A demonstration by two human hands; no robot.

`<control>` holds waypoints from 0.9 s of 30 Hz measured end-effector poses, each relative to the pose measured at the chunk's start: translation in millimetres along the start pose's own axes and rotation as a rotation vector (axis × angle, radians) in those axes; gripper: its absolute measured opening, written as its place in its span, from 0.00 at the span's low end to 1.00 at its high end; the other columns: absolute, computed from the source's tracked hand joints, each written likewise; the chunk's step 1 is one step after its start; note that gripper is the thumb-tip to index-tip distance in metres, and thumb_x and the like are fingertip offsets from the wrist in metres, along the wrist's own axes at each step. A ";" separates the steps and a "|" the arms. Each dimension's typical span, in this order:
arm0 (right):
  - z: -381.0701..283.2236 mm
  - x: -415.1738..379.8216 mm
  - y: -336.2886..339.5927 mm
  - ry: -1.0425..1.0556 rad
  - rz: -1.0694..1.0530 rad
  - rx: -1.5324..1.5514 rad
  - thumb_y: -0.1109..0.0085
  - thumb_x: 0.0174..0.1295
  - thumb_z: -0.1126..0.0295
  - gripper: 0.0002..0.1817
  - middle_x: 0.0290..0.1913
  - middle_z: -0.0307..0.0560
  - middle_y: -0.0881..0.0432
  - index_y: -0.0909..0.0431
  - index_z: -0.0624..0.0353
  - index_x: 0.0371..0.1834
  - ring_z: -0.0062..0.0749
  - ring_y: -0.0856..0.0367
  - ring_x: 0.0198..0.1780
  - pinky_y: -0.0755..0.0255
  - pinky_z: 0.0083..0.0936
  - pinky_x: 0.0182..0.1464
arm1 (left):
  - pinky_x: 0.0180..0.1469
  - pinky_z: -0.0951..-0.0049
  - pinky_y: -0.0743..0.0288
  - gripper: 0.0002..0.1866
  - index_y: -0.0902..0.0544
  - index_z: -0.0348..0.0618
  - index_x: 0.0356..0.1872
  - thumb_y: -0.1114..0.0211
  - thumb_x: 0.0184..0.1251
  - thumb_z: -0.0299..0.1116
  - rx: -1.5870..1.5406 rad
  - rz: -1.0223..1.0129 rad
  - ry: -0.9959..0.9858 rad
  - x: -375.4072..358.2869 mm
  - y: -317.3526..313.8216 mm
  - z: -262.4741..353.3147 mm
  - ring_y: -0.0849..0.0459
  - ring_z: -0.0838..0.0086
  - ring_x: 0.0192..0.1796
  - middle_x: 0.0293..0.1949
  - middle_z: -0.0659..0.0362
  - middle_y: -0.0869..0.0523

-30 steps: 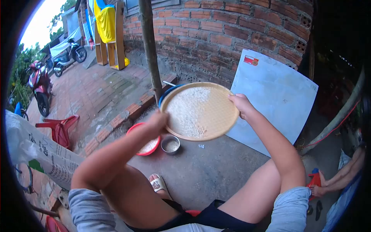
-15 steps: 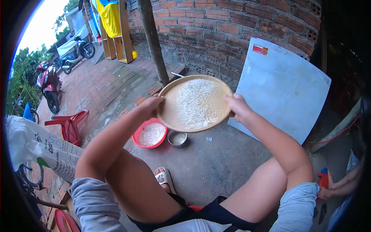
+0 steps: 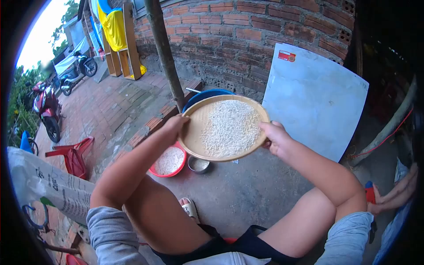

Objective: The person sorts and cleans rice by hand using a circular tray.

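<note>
A round, shallow winnowing tray (image 3: 194, 128) of pale woven material is held up in front of me. White rice grains (image 3: 232, 126) lie spread over its middle and right side. My left hand (image 3: 176, 123) is closed on the tray's left rim. On the right rim, my right hand (image 3: 274, 136) grips with the thumb on top. Below the tray's left part, a red basin (image 3: 168, 173) holds whitish grain, and beside it stands a small metal pot (image 3: 198, 170) with grain inside. A blue basin (image 3: 207, 93) shows partly behind the tray's far edge.
A wooden post (image 3: 165, 53) rises behind the tray, before a brick wall (image 3: 229, 48). A large white board (image 3: 316, 101) leans at right. A white sack (image 3: 66, 190) and red plastic stool (image 3: 73, 157) are at left, motorbikes (image 3: 48, 110) beyond. Another person's bare foot (image 3: 375, 205) shows at right.
The tray has come slightly lower and nearer, and the grains look more settled and sharper. The blue basin behind it now shows. Both hands keep their hold on the rim.
</note>
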State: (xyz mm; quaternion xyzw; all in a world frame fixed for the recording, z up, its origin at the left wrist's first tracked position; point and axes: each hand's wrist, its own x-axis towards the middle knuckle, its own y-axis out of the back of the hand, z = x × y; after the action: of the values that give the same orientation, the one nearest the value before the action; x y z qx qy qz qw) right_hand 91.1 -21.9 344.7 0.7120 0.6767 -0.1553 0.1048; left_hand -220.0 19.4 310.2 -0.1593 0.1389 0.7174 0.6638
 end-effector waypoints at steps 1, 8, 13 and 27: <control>3.3 12.6 6.9 -0.004 0.005 0.010 0.51 0.63 0.70 0.13 0.37 0.55 0.20 0.30 0.72 0.43 0.44 0.17 0.38 0.21 0.42 0.38 | 0.35 0.66 0.20 0.14 0.30 0.42 0.51 0.51 0.66 0.33 0.019 -0.004 -0.109 -3.4 -11.1 -4.1 0.19 0.68 0.29 0.35 0.55 0.22; 14.6 60.6 30.7 -0.066 0.056 0.185 0.49 0.62 0.71 0.13 0.40 0.54 0.21 0.30 0.69 0.45 0.43 0.18 0.42 0.21 0.40 0.41 | 0.32 0.59 0.18 0.17 0.29 0.36 0.49 0.52 0.68 0.40 0.139 0.016 -0.120 -2.8 -34.4 10.1 0.16 0.61 0.38 0.41 0.49 0.21; 13.9 34.5 1.7 0.001 0.114 0.164 0.48 0.60 0.72 0.15 0.40 0.54 0.21 0.30 0.70 0.48 0.41 0.19 0.41 0.22 0.41 0.42 | 0.34 0.64 0.20 0.12 0.24 0.40 0.42 0.48 0.67 0.37 0.083 0.088 -0.147 -11.3 -20.7 18.3 0.17 0.68 0.30 0.31 0.57 0.19; -16.7 53.6 33.3 0.137 0.075 -0.024 0.49 0.62 0.66 0.18 0.43 0.53 0.20 0.30 0.65 0.51 0.37 0.18 0.43 0.22 0.37 0.44 | 0.23 0.62 0.21 0.14 0.29 0.46 0.50 0.49 0.64 0.33 0.020 0.047 -0.163 -14.8 -45.6 14.0 0.17 0.67 0.30 0.34 0.56 0.20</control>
State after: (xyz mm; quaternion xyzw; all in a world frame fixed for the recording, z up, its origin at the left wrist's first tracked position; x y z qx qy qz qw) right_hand 127.5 31.9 338.8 0.7444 0.6572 -0.0939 0.0725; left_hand -174.2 15.3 329.6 -0.0902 0.0952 0.7420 0.6575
